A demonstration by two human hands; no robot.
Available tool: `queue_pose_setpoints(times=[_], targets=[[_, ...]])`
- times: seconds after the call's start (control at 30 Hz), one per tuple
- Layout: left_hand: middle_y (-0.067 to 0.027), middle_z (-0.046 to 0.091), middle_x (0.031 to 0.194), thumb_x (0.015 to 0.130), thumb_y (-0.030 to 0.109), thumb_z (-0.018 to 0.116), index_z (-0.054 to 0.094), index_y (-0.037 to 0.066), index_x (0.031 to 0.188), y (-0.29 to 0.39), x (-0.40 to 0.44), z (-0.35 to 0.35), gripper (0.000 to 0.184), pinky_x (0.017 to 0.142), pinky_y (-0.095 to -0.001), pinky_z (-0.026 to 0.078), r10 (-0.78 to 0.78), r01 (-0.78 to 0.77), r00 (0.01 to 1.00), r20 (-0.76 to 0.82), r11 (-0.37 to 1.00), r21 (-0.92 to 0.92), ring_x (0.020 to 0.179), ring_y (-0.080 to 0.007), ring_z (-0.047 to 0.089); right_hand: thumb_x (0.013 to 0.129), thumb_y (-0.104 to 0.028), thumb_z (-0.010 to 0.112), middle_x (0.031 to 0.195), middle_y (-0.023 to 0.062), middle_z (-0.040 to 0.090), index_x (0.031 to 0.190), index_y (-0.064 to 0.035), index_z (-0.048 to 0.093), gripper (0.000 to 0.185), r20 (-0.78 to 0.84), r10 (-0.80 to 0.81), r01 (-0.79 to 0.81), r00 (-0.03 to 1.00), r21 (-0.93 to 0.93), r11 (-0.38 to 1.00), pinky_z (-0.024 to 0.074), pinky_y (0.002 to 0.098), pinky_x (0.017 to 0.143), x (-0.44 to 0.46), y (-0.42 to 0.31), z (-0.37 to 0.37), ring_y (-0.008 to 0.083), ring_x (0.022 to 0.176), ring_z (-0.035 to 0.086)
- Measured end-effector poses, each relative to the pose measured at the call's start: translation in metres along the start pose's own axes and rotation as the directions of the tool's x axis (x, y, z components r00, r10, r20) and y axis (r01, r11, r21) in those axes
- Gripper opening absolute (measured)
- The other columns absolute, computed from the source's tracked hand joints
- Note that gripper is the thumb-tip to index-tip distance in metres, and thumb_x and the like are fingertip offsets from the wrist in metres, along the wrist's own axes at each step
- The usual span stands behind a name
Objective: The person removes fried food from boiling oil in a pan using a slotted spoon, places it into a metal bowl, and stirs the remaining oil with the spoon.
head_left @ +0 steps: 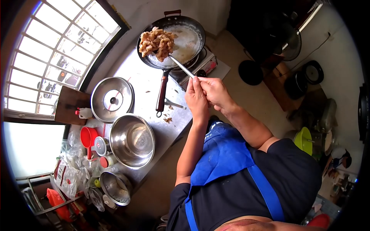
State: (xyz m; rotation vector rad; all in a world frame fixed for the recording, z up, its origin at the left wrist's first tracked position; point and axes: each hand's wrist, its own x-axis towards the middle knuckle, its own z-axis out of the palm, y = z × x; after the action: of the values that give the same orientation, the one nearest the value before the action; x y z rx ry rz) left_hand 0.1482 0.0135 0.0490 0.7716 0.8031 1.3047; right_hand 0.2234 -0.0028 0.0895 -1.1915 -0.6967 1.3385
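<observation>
Scoop handle | left hand and right hand clasped it together, likely to steady heaped fried pieces above the wok | head was buried, perhaps a strainer

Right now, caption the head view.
Both hands hold a silver metal utensil heaped with brown food over a round black wok.

Head camera: looks forward and down from head height; wide, curved view;
Apron: close below the lens;
Wok: farther off, towards the top;
Window: along the left edge
</observation>
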Motion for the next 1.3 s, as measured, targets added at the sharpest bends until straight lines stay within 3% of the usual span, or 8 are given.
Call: queue_pose_setpoints(times=[0.37,0.47,0.53,0.6,0.67,0.77,0.8,1.3], targets=[[0.0067,0.054,0.070,0.112,0.034,0.053,0.067,0.008,0.097,-0.001,0.004,-0.003,0.033,0.051,-0.0196,0.035,-0.016,0.017,1.000,-0.011,1.000,0.012,0.060,-0.0008,0.044,0.107,-0.014,0.053,0.063,-0.0032,0.057,0.105,0.0008,0.074,0.026,-0.018,0.017,-0.017,1.000,-0.003,1.000,0.0292,0.0256,0.039,0.003,0.000,0.003,0.0033,0.046,0.042],[0.0047,0.051,0.060,0.112,0.038,0.050,0.065,0.008,0.092,-0.007,0.009,-0.009,0.040,0.039,-0.0229,0.032,0.048,-0.046,0.999,-0.015,0.994,0.095,0.046,-0.0040,0.043,0.107,-0.015,0.054,0.063,-0.0019,0.059,0.101,0.0015,0.075,0.027,-0.049,0.003,-0.005,0.999,-0.050,0.999,0.0330,0.0266,0.041,0.001,-0.004,0.006,0.0042,0.049,0.046],[0.0038,0.052,0.059,0.112,0.040,0.051,0.065,0.008,0.090,-0.005,0.011,-0.010,0.042,0.038,-0.0232,0.032,0.048,-0.046,0.999,-0.017,0.992,0.116,0.044,-0.0049,0.044,0.106,-0.015,0.055,0.065,0.0002,0.062,0.095,0.0026,0.075,0.029,-0.016,-0.102,0.100,0.995,-0.104,0.990,0.0381,0.0278,0.044,0.000,-0.008,0.009,0.0051,0.054,0.051],[0.0029,0.055,0.061,0.111,0.041,0.052,0.065,0.008,0.089,0.001,0.009,-0.005,0.041,0.039,-0.0228,0.033,0.026,-0.020,0.997,-0.069,0.995,0.094,0.047,-0.0050,0.046,0.104,-0.016,0.057,0.063,0.0018,0.062,0.091,0.0030,0.074,0.029,-0.040,-0.182,0.179,0.983,-0.052,0.982,0.0400,0.0304,0.043,0.019,0.022,0.007,0.0063,0.053,0.052],[0.0004,0.059,0.067,0.111,0.040,0.053,0.064,0.007,0.092,0.008,0.007,-0.009,0.040,0.041,-0.0232,0.039,-0.049,0.050,0.998,-0.025,0.997,0.058,0.051,-0.0067,0.052,0.105,-0.014,0.055,0.069,0.0017,0.065,0.099,0.0021,0.075,0.027,-0.022,-0.089,0.083,0.996,-0.210,0.974,0.0463,0.0259,0.051,0.013,0.011,0.004,0.0055,0.061,0.055],[-0.0054,0.065,0.077,0.112,0.039,0.052,0.063,0.004,0.101,0.012,0.006,-0.007,0.038,0.050,-0.0245,0.050,-0.028,0.027,1.000,0.003,0.999,0.019,0.061,-0.0111,0.062,0.104,-0.013,0.055,0.069,0.0027,0.065,0.097,0.0041,0.074,0.026,-0.031,-0.125,0.118,0.992,-0.186,0.976,0.0453,0.0285,0.049,0.018,0.017,0.007,0.0057,0.060,0.054],[-0.0032,0.064,0.080,0.113,0.035,0.049,0.063,0.004,0.099,0.017,0.004,-0.003,0.038,0.057,-0.0227,0.049,-0.039,0.040,0.999,-0.021,0.998,0.053,0.068,-0.0078,0.060,0.104,-0.013,0.055,0.069,0.0034,0.065,0.096,0.0046,0.074,0.027,-0.033,-0.082,0.076,0.996,-0.147,0.986,0.0453,0.0290,0.049,0.018,0.013,0.009,0.0059,0.060,0.054],[-0.0074,0.068,0.087,0.112,0.037,0.052,0.063,0.001,0.104,0.034,0.007,0.004,0.039,0.061,-0.0251,0.053,-0.070,0.070,0.997,0.024,0.997,0.025,0.074,-0.0123,0.065,0.104,-0.022,0.057,0.064,0.0091,0.066,0.091,0.0049,0.073,0.034,-0.052,-0.032,0.021,0.998,-0.202,0.979,0.0475,0.0354,0.049,0.008,-0.018,0.017,0.0108,0.056,0.056]])
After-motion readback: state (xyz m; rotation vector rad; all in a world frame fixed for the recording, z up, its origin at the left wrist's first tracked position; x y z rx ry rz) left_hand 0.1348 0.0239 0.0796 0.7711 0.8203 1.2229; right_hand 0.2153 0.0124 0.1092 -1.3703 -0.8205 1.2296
